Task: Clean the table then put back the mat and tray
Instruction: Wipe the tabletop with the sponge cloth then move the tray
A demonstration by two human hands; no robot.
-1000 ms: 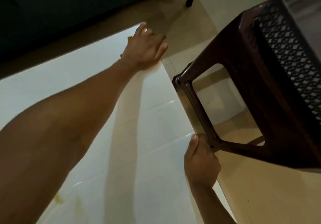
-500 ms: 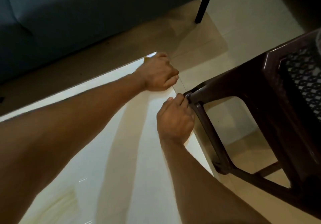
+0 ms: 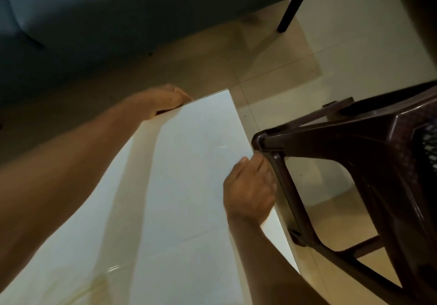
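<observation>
A glossy white mat [image 3: 189,186] with faint fold lines covers the table top and reaches its far and right edges. My left hand [image 3: 165,102] stretches to the far edge near the corner and curls over it, so its fingertips are hidden. My right hand [image 3: 250,191] grips the right edge of the mat, thumb on top and fingers curled down the side. A faint yellowish smear [image 3: 101,281] shows on the surface near me. No tray is in view.
A dark brown plastic chair [image 3: 354,162] stands tight against the table's right edge, its leg beside my right hand. A grey-blue sofa [image 3: 142,8] runs along the far side, with its black leg [image 3: 290,13] on the beige tiled floor [image 3: 343,56].
My left hand has moved from the far right corner leftward along the far edge and curled over it. My right hand slid along the right edge and stays beside the chair leg.
</observation>
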